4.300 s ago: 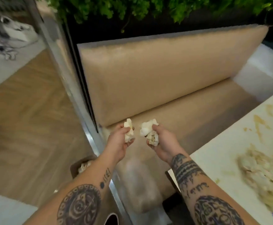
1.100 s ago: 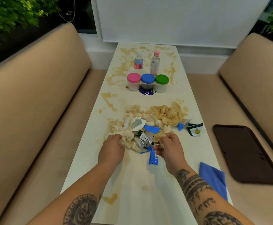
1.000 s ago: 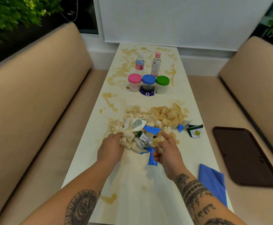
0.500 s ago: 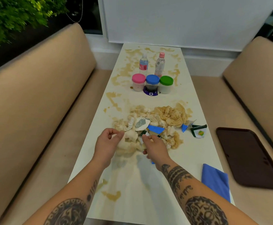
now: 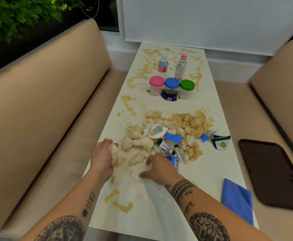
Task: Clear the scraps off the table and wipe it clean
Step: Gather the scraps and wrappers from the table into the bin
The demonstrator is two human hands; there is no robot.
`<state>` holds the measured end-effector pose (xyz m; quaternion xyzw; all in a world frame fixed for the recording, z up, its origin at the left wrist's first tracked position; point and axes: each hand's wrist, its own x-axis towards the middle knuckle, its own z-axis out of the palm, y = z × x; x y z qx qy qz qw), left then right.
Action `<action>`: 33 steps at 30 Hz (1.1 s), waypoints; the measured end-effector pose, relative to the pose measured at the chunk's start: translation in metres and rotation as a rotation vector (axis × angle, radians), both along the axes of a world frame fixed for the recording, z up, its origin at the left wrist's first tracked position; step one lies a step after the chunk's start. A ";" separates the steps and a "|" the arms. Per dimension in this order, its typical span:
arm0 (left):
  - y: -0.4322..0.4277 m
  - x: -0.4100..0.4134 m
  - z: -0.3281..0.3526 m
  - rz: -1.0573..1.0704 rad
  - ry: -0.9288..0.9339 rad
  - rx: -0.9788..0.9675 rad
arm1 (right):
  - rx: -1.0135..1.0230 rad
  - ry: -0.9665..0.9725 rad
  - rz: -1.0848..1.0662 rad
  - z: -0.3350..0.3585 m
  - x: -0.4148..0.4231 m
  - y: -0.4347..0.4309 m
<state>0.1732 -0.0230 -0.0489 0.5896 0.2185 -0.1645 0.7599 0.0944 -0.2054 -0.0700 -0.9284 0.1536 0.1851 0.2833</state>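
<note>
A heap of soggy, brown-stained napkin scraps (image 5: 180, 124) mixed with torn wrappers (image 5: 168, 147) lies mid-way along the white table (image 5: 210, 164). My left hand (image 5: 102, 158) curls round a napkin lump at the heap's near left edge. My right hand (image 5: 159, 168) sits palm down at the near edge, fingers and thumb curled into the wet napkins. A barcode wrapper shows just past its knuckles. Brown smears (image 5: 123, 206) mark the tabletop near me and further away. A folded blue cloth (image 5: 236, 200) lies at the near right edge.
Pink (image 5: 156, 85), blue (image 5: 171, 86) and green-lidded jars (image 5: 187, 88) stand in a row beyond the heap, with two small bottles (image 5: 162, 66) behind. A loose green-white wrapper (image 5: 221, 142) lies right. Tan benches flank the table; a dark tray (image 5: 271, 173) rests on the right one.
I turned back from the left side to the table. Both hands went into the heap and have drawn a clump of wet napkins toward me, the right hand sliding closer to the near edge.
</note>
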 end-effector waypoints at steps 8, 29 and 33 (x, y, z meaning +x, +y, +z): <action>-0.025 -0.012 -0.005 -0.195 0.024 0.268 | -0.016 -0.118 -0.036 -0.003 -0.024 -0.009; -0.039 -0.024 -0.023 -0.799 -0.407 1.083 | 0.697 -0.325 -0.686 0.024 -0.050 -0.042; -0.031 -0.029 -0.006 -0.746 -0.437 0.870 | 0.715 -0.303 -0.651 0.031 -0.045 -0.025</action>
